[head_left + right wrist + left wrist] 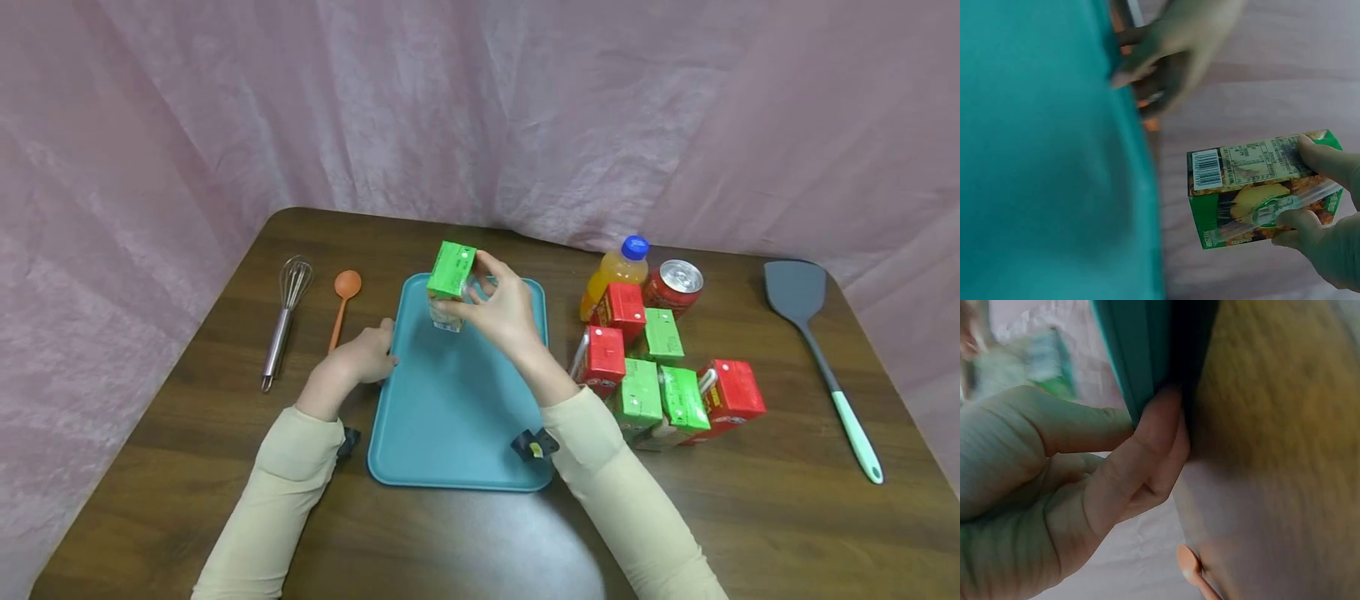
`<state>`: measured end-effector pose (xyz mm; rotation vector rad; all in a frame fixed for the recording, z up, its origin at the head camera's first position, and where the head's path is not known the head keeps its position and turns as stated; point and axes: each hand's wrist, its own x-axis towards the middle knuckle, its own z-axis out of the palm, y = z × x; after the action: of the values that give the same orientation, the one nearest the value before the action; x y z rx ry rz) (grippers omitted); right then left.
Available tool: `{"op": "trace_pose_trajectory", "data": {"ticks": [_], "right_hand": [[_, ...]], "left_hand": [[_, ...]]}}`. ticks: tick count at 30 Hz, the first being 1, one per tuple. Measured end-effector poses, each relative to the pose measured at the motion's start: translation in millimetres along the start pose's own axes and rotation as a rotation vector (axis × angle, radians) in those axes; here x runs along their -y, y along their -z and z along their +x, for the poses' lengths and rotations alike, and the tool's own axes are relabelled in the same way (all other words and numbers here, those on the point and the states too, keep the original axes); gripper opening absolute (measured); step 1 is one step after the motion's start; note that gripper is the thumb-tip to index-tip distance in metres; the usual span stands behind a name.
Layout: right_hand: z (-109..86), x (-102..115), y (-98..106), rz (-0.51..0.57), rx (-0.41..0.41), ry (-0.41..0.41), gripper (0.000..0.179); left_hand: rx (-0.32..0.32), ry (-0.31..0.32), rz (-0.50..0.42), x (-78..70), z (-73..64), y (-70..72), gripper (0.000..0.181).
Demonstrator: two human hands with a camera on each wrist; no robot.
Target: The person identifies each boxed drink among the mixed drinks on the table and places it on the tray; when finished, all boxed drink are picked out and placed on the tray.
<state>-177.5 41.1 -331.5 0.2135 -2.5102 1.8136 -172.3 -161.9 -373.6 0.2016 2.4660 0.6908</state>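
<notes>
My right hand grips a green juice box over the far left part of a teal tray. In the right wrist view the juice box shows a barcode and a straw in clear wrap along its side, with thumb and fingers on opposite faces. My left hand is at the tray's left edge. The left wrist view has its thumb and curled fingers pinching the tray's rim.
Left of the tray lie an orange spoon and a whisk. To the right stand several red and green juice boxes, an orange drink bottle and a red can. A spatula lies far right.
</notes>
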Motion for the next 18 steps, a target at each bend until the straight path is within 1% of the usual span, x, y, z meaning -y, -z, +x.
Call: {"op": "trace_pose_trajectory", "data": {"ticks": [4,6,9,13,16,18], "right_hand": [[19.3,-14.5,-22.1,-0.073,0.039,-0.055,0.085],[26.3,-21.0,-31.6,-0.085,0.060,-0.074,0.086],[33.2,-26.2,-41.3,-0.141,0.095,-0.060,0.084],[39.9,-24.9,-48.4,-0.233,0.130,-0.022,0.083],[44.9,-24.7,-50.8,-0.210,0.161,-0.041,0.086],[47.4,-25.6,-51.8,-0.169,0.177,-0.059,0.086]], "left_hand": [[0.006,0.006,0.039,-1.6,-1.0,0.4,0.070],[0.011,0.008,0.047,-1.6,-1.5,0.6,0.070],[0.015,0.011,0.053,-1.6,-1.0,-1.1,0.070],[0.015,0.019,0.077,-2.8,0.5,-2.5,0.071],[0.022,0.025,0.102,-3.9,2.4,-1.6,0.071],[0.022,0.024,0.122,-3.3,3.8,-0.1,0.071]]}}
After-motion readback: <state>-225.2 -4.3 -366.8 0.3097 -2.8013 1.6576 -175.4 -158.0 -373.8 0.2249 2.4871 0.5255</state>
